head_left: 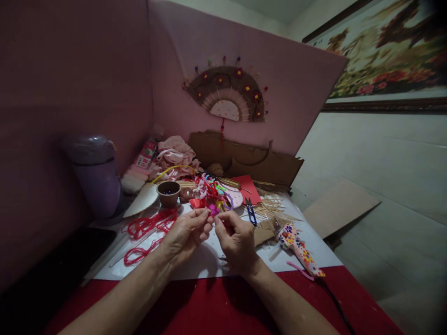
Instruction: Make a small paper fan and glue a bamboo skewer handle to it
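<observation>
My left hand (185, 235) and my right hand (235, 239) meet over the white sheet (209, 260), fingers pinched together. Between the fingertips sits a small magenta piece (213, 210); both hands pinch at it. Just beyond lies a heap of coloured pipe cleaners (211, 188) in red, white, green and purple. Red yarn (148, 228) curls on the sheet to the left of my left hand.
A small brown bowl (168, 193) stands behind the yarn. Blue snips (250, 211), thin wooden sticks (270, 207) and a flower-patterned glue gun (300, 251) lie to the right. A purple lidded container (96, 177) is at the left, and a decorated fan (226, 93) hangs on the pink wall.
</observation>
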`<action>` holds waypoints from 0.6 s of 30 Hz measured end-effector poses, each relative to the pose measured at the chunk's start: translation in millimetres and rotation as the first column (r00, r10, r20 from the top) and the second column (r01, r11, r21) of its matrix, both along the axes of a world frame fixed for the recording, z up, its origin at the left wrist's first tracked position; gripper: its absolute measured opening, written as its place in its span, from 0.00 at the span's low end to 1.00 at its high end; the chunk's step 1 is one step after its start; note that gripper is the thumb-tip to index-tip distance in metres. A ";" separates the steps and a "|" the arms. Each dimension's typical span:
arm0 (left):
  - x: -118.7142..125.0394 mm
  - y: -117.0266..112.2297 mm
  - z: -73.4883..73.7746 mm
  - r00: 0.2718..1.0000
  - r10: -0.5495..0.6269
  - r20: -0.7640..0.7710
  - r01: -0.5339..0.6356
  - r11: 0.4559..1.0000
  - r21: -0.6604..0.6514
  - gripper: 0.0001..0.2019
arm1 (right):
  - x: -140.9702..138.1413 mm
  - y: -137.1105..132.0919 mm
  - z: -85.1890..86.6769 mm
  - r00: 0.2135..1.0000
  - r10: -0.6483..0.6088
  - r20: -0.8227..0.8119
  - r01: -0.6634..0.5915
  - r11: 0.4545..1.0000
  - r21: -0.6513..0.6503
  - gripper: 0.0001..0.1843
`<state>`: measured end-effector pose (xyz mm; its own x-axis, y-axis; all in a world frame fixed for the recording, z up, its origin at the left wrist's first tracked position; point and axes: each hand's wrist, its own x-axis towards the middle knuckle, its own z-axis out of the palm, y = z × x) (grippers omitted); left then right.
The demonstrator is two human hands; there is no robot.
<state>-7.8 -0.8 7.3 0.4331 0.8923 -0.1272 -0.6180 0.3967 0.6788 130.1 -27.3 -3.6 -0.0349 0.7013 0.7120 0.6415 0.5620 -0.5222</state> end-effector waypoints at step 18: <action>0.1 -2.1 2.0 1.000 0.000 -0.015 -0.001 0.999 -0.049 0.02 | -1.2 -0.2 0.7 1.000 -0.003 0.006 0.002 0.999 0.037 0.05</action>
